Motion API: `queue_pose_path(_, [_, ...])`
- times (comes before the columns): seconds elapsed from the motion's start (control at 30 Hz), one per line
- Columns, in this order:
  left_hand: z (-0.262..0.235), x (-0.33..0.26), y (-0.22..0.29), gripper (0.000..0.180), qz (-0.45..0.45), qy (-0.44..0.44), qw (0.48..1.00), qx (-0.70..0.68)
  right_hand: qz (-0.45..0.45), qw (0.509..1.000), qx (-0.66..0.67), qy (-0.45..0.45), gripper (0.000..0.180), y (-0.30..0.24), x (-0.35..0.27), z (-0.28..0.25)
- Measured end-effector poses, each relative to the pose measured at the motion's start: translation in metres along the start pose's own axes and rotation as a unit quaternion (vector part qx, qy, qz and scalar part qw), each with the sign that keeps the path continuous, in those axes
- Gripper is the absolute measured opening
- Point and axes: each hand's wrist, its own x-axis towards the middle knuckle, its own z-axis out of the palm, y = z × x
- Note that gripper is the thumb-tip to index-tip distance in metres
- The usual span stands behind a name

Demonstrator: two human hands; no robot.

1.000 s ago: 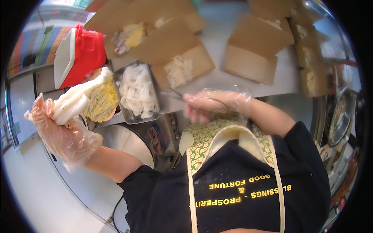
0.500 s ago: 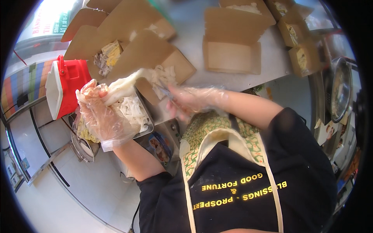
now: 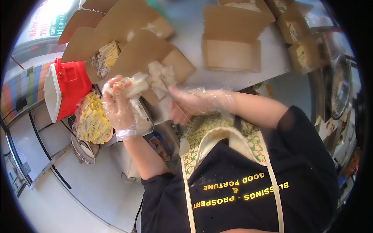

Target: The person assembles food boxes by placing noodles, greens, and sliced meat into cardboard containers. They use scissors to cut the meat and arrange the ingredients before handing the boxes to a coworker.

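My left hand (image 3: 118,103), in a clear plastic glove, grips a soft white rice roll (image 3: 136,85) that sticks out past the fingers toward an open cardboard box (image 3: 182,66). White cut pieces (image 3: 160,77) lie in that box. My right hand (image 3: 182,105), gloved too, is closed around scissors (image 3: 168,82); their blades point at the cut pieces, and the grip is partly hidden by the fingers. Under my left hand stands a metal tray (image 3: 150,126), mostly covered by hand and glove.
A red cooler (image 3: 74,89) with a white lid stands at the left, beside a heap of yellow folded food (image 3: 93,122). An open cardboard box (image 3: 232,54) sits on the metal table (image 3: 272,58). Several filled boxes (image 3: 302,58) line the far right.
My left hand has moved right, uncovering the yellow heap. The long white roll between hand and box is now a short end. My right hand has barely shifted.
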Motion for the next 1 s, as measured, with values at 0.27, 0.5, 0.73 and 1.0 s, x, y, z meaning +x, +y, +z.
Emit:
queue_pose_path(0.27, [-0.015, -0.011, -0.054, 0.031, -0.106, 0.087, 0.961, 0.238, 0.025, 0.991, -0.095, 0.096, 0.084, -0.009, 0.009, 0.003])
queue_pose_path(0.5, [-0.190, -0.009, -0.057, 0.049, -0.206, 0.124, 0.907, 0.344, 0.035, 0.992, -0.091, 0.079, 0.086, -0.015, -0.013, -0.012])
queue_pose_path(0.73, [-0.147, 0.052, -0.135, 0.059, -0.200, 0.036, 0.741, 0.640, 0.049, 0.987, -0.142, 0.061, 0.080, -0.015, -0.014, 0.001])
queue_pose_path(1.0, [-0.182, 0.040, -0.081, 0.069, -0.260, 0.008, 0.912, 0.318, 0.061, 0.981, -0.162, 0.090, 0.081, -0.020, -0.028, -0.005])
